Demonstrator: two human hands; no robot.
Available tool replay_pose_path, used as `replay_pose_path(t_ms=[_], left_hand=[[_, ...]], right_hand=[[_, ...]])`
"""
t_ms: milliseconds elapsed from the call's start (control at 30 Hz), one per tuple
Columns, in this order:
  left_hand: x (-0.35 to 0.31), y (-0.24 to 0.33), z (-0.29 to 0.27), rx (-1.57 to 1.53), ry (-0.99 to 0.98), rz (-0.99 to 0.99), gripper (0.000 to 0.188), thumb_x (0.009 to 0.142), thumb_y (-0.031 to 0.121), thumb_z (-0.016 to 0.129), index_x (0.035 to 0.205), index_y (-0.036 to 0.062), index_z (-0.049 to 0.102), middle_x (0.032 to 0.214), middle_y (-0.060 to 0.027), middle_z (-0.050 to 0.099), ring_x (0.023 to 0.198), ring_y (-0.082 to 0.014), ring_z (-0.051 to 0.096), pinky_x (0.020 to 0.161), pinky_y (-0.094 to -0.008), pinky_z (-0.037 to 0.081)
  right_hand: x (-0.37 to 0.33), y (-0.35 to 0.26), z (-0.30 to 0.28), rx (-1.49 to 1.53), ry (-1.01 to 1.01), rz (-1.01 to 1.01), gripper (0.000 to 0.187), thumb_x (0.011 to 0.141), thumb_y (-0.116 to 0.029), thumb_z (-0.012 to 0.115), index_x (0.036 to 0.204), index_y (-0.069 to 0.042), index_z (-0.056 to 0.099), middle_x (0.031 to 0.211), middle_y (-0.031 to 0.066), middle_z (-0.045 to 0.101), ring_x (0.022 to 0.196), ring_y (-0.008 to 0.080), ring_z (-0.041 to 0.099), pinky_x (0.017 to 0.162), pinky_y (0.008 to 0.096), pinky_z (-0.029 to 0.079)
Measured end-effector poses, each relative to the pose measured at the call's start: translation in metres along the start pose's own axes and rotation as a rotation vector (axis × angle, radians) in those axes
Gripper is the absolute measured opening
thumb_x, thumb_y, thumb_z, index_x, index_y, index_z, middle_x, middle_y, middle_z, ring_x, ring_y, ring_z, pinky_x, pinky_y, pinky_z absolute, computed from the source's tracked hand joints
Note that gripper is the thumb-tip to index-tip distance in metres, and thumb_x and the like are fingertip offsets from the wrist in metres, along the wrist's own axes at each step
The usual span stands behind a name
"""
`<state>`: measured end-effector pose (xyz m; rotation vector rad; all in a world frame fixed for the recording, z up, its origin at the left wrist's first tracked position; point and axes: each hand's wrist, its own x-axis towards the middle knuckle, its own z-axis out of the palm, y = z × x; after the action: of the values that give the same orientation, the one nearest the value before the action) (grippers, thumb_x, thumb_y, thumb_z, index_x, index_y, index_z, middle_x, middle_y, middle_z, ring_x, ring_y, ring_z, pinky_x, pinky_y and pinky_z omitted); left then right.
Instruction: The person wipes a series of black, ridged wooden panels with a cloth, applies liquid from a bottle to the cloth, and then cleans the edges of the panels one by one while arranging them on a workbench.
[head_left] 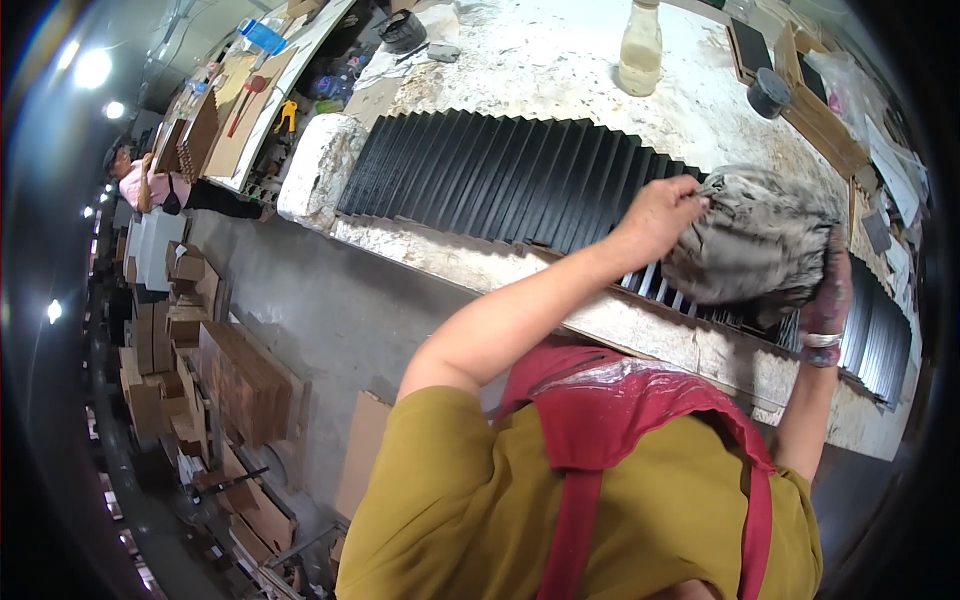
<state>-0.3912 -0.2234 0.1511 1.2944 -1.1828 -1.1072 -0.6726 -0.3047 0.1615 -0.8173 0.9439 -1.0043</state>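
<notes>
The grey, black-stained cloth (pixel 755 240) is bunched between the two hands, over the right-hand part of a row of black slats (pixel 520 175). It is blurred, and whether its underside touches the slats cannot be told. The left hand (pixel 660 215) has a narrow grip, thumb and fingers pinched together on the cloth's upper left edge. The right hand (pixel 838 290), its skin darkly smeared, is against the cloth's right edge; its fingers are partly hidden, so how far that grip is closed I cannot tell.

The step in hand looks like handling or spreading the cloth for wiping the slats. Continuing would call for gathering the cloth into a firm pad and pressing it evenly along their length, without pushing them out of line.

The slats lie side by side across the paint-spattered surface (pixel 520 85), a white-crusted block (pixel 318 175) beside their left end. Beyond the row stand a bottle of pale yellowish liquid (pixel 640 55) and a dark cup (pixel 768 92), the cup near an open cardboard box (pixel 835 135); a blackened tub (pixel 402 32) sits at the far left. Farther off, a co-worker in pink (pixel 150 182) stands by brown boards (pixel 198 138), and flattened cartons (pixel 245 385) are stacked on the floor (pixel 325 290).
</notes>
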Motion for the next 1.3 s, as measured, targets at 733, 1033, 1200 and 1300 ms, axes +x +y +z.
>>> replay_pose_path(t_ms=[733, 1033, 1200, 1300], left_hand=[[0.024, 0.032, -0.108, -1.203, -0.349, -0.449, 0.038, 0.099, 0.036, 0.049, 0.121, 0.0043, 0.053, 0.115, -0.0105, 0.062, 0.097, -0.0216, 0.063, 0.086, -0.0375, 0.053], [0.124, -0.038, -0.126, 0.285, -0.068, 0.879, 0.023, 0.088, 0.015, 0.055, 0.105, 0.0017, 0.064, 0.105, -0.0171, 0.062, 0.095, -0.0337, 0.058, 0.083, -0.0378, 0.048], [0.175, -0.036, -0.211, 0.278, 0.061, 0.136, 0.039, 0.092, 0.024, 0.059, 0.124, 0.0034, 0.053, 0.117, -0.0158, 0.062, 0.096, -0.0252, 0.064, 0.084, -0.0334, 0.049], [0.197, -0.04, -0.185, 0.356, 0.021, 0.035, 0.051, 0.089, 0.027, 0.064, 0.133, 0.0077, 0.046, 0.121, -0.0166, 0.06, 0.099, -0.0252, 0.064, 0.084, -0.0353, 0.051]], right_hand=[[-0.025, 0.084, 0.147, -0.025, 0.259, -0.387, 0.056, 0.09, -0.019, 0.055, 0.141, -0.001, 0.039, 0.139, 0.0136, 0.048, 0.122, 0.0231, 0.051, 0.106, 0.0387, 0.039], [-0.005, 0.123, 0.16, -0.62, 0.127, -0.611, 0.056, 0.088, -0.036, 0.063, 0.13, -0.001, 0.051, 0.127, 0.0162, 0.059, 0.12, 0.0261, 0.054, 0.103, 0.0399, 0.04], [0.064, -0.032, 0.204, 0.19, -0.003, -0.368, 0.049, 0.092, -0.027, 0.062, 0.13, 0.0, 0.048, 0.122, 0.0138, 0.06, 0.107, 0.0225, 0.062, 0.091, 0.0374, 0.051], [0.129, -0.07, 0.23, -0.315, -0.094, -0.722, 0.053, 0.088, -0.02, 0.062, 0.135, -0.002, 0.046, 0.128, 0.0142, 0.056, 0.115, 0.0237, 0.056, 0.098, 0.0346, 0.045]])
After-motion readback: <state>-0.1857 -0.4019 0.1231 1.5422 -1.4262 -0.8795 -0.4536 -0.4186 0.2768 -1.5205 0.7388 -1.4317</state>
